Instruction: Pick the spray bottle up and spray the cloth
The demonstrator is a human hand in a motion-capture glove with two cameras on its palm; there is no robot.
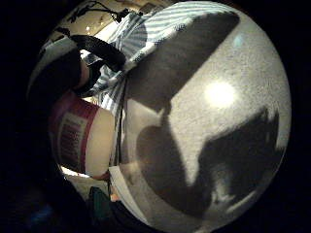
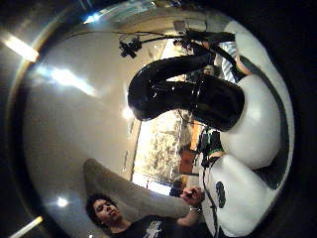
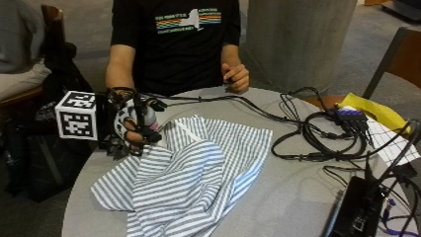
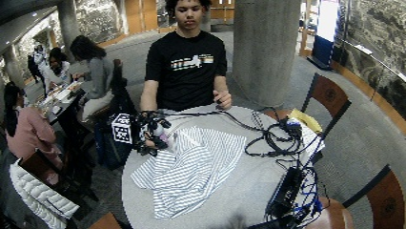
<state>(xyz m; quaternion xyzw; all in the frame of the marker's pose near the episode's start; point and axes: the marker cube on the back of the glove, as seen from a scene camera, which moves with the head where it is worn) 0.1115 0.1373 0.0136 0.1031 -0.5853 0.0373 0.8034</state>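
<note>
The gloved right hand (image 3: 131, 126) has its fingers curled around the spray bottle (image 3: 147, 120), holding it above the table (image 3: 289, 187) at the edge of the striped cloth (image 3: 188, 182). The bottle stands roughly upright, its black nozzle (image 2: 168, 94) on top; which way it points is unclear.

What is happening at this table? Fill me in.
A person at a round grey table grips a spray bottle in the gloved right hand, raised at the edge of a striped cloth that lies rumpled on the tabletop. The bottle's black nozzle shows in the thumb side palm view. The bare hand is lifted off the table, touching nothing. Whether any spray has come out cannot be told.
</note>
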